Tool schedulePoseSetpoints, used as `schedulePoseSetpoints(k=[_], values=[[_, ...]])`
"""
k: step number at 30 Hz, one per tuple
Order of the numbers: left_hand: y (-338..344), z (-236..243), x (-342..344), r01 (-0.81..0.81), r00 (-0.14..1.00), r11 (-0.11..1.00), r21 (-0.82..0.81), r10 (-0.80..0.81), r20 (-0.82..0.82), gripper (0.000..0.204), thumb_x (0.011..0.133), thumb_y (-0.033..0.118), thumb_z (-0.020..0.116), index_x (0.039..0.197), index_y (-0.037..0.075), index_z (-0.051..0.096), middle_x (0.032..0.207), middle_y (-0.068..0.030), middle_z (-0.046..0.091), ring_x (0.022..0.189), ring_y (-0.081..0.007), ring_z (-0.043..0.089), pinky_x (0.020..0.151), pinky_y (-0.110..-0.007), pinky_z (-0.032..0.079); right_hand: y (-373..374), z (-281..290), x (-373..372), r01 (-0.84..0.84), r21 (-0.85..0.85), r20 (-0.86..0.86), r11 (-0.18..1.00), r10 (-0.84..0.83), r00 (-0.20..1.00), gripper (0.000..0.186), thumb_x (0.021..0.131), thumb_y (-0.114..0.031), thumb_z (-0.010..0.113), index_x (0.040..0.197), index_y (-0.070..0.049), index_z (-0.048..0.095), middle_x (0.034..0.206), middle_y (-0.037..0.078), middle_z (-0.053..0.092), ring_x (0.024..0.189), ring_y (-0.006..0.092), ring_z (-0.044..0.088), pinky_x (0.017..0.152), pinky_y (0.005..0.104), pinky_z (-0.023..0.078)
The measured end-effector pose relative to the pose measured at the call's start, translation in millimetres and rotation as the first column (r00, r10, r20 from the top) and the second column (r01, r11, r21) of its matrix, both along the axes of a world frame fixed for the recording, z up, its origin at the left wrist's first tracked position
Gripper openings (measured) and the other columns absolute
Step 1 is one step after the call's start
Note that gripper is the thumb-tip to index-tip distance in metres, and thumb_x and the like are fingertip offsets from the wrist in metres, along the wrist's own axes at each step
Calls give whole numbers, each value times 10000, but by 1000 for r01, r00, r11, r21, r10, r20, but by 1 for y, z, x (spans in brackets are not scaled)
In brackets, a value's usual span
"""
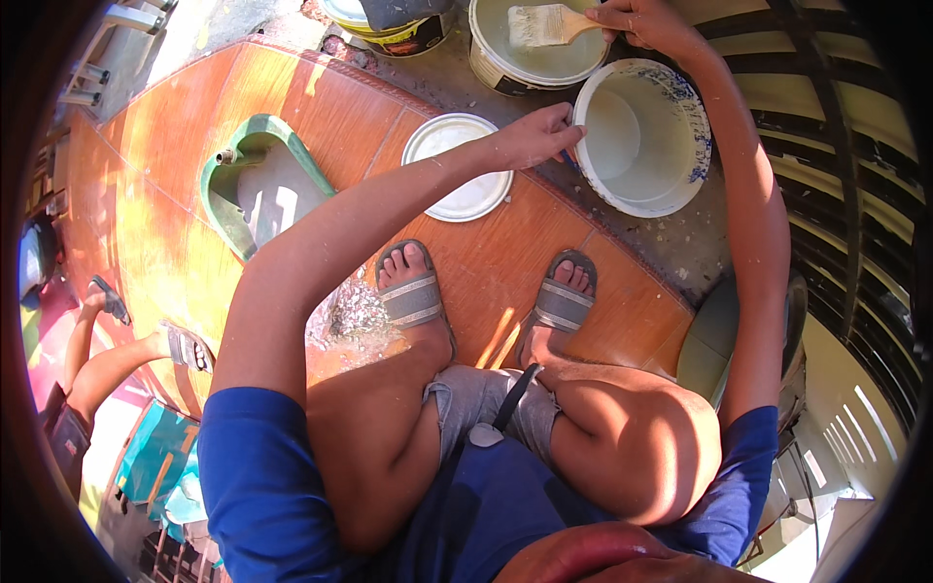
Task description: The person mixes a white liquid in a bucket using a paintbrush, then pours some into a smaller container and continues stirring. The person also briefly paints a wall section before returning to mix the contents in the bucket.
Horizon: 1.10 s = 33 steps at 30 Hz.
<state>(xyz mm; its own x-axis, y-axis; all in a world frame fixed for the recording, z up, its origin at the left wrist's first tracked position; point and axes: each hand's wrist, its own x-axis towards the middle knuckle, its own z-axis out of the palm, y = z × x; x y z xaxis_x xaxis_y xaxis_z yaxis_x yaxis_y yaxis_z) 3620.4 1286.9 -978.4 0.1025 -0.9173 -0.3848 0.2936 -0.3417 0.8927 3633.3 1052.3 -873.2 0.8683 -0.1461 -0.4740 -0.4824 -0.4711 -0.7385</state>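
Note:
My right hand [649,23] is closed on the handle of a wide flat paintbrush [540,26]. The brush's pale, wet-looking bristles are over a round bucket [483,60] of cloudy whitish liquid at the top. My left hand [535,136] is closed at the left rim of a white bucket [671,199], which tilts so its inside shows. A pale liquid lies in that bucket, and blue specks mark its inner wall. Below my left forearm, a round white lid [457,204] lies on the orange tiles.
A green-edged, curved container [216,194] rests on the tiled floor [175,214] to the left. Another paint bucket [398,39] stands at the top. Dark metal bars [816,126] line the right side. Another person's legs [117,364] are at the far left.

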Motion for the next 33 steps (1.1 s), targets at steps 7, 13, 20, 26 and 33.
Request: schedulePoseSetpoints(k=[7, 13, 20, 26, 33], values=[[0, 6, 0, -7, 1000, 1000, 16, 8, -11, 387, 997, 397, 503, 1089, 21, 512, 1011, -98, 635, 938, -164, 607, 829, -330, 503, -14, 4, -30, 216, 252, -49, 943, -211, 976, 331, 940, -360, 613, 747, -91, 608, 635, -41, 488, 520, 41, 391, 481, 240, 307], [3, 5, 6, 29, 1000, 999, 30, -29, 10, 377, 1001, 412, 500, 1043, 38, 520, 1004, -96, 636, 960, -168, 614, 857, -327, 495, -13, -16, -56, 363, 515, -92, 777, -371, 924, 336, 997, -373, 545, 776, -129, 476, 679, -79, 375, 500, 5, 262, 470, 190, 221], [21, -10, 24, -26, 959, 992, -123, 60, 277, 364, 981, 400, 534, 989, 37, 545, 906, -85, 654, 861, -158, 607, 784, -320, 490, -11, -14, -73, 375, 806, -149, 459, -456, 878, 255, 1018, -244, 460, 1136, -40, 560, 662, -94, 313, 511, -3, 258, 470, 164, 214], [45, -18, 61, 339, 442, 940, -47, -115, 890, 262, 933, 303, 525, 959, 47, 573, 950, -153, 638, 945, -345, 600, 841, -448, 465, -12, -20, -76, 365, 882, -204, 298, -456, 866, 285, 1008, -216, 459, 1191, -18, 550, 632, -99, 305, 491, -6, 252, 461, 159, 207], [69, -49, 87, 287, 255, 936, 202, -278, 926, 287, 971, 291, 464, 1002, 47, 613, 1063, -153, 628, 1052, -332, 574, 915, -470, 442, -15, -26, -95, 253, 959, -189, 130, -374, 908, 277, 1014, -252, 475, 1163, -35, 559, 591, -89, 335, 455, 1, 261, 417, 166, 220]])
